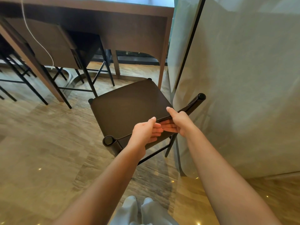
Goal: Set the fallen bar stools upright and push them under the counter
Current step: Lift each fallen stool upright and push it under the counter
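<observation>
A dark bar stool [128, 106] with a square seat and black metal legs stands upright on the floor in front of the brown counter [100, 15], outside it. My left hand [145, 132] and my right hand [177, 121] both grip the low backrest rail at the seat's near edge, thumbs on top and fingers curled underneath. A second stool [78, 46] sits tucked under the counter to the left.
A glass panel with a black frame [190, 51] stands close on the right of the stool. More black stool legs [14, 73] show under the counter at far left. A white cord [37, 39] hangs down from the counter. Tiled floor [48, 151] spreads on the left.
</observation>
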